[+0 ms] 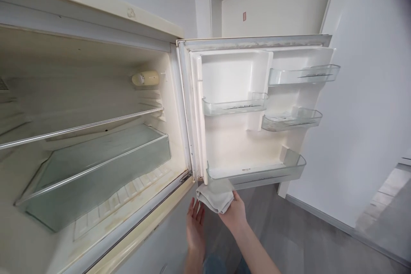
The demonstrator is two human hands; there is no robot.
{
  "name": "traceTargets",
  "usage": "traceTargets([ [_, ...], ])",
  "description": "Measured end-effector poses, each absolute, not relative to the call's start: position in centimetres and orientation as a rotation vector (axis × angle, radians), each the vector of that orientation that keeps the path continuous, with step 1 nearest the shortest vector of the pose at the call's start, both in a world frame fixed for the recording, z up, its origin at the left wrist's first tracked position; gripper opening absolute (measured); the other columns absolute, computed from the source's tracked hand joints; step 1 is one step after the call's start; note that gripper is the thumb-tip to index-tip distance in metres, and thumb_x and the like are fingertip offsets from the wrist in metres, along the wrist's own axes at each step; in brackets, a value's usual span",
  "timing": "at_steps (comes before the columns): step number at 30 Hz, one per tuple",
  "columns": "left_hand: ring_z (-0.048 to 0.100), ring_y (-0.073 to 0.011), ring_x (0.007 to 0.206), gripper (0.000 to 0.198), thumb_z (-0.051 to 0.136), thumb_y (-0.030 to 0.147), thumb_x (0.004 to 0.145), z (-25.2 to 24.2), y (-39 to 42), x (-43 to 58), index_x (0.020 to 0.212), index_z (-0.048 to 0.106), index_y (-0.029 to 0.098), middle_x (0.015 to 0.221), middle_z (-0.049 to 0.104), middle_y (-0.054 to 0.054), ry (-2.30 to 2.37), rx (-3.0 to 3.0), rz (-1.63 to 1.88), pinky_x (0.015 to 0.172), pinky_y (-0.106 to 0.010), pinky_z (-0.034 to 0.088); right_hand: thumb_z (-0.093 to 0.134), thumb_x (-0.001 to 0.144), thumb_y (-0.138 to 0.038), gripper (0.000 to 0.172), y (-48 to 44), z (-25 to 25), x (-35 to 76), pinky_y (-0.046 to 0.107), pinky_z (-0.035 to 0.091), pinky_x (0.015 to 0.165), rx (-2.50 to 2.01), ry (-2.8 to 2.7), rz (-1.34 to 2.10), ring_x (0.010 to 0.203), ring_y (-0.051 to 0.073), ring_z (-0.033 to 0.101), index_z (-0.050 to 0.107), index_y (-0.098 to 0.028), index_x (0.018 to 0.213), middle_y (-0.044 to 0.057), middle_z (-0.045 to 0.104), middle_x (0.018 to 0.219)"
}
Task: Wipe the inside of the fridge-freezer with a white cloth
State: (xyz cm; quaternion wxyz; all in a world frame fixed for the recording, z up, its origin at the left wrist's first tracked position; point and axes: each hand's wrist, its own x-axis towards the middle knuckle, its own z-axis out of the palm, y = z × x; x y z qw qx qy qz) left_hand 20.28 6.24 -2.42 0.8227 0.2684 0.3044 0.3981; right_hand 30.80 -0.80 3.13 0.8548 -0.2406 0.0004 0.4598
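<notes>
A folded light grey cloth (215, 199) is gripped at its right side by my right hand (236, 214), just beneath the lowest door bin (257, 177). My left hand (195, 227) is held palm up with its fingers stretched out, a little below and left of the cloth, and holds nothing. To the right, the fridge door (231, 145) stands wide open with several clear bins on its inner side. On the left is the fridge compartment (96, 90), stained yellowish along its floor.
Inside the fridge, a glass shelf (83, 126) runs above a clear crisper drawer (105, 180). A yellowish lamp cover (146, 78) is on the inner wall. White wall (362, 94) and grey floor (289, 231) lie beyond the door.
</notes>
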Motion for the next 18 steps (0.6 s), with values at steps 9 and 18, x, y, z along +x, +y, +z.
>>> traceTargets([
  [9,0.048,-0.03,0.131,0.065,0.044,0.074,0.069,-0.3,4.8,18.5,0.117,0.061,0.034,0.127,0.067,-0.006,0.404,0.342,0.618,0.117,-0.052,0.032,0.038,0.09,-0.046,0.044,-0.8,2.9,26.8,0.043,0.044,0.098,-0.541,-0.014,1.226,0.111,0.024,0.06,0.065,-0.019,0.111,0.009,0.069,0.109],
  [18,0.058,-0.0308,0.121,0.042,0.067,0.046,0.069,2.7,3.3,18.1,0.1,0.069,0.017,0.11,0.075,-0.01,0.56,0.435,0.588,0.112,-0.046,0.043,0.065,0.078,-0.037,0.041,-3.6,2.6,26.7,0.039,0.045,0.098,-0.672,-0.02,1.273,0.111,0.027,0.059,0.063,-0.018,0.113,0.01,0.066,0.115],
])
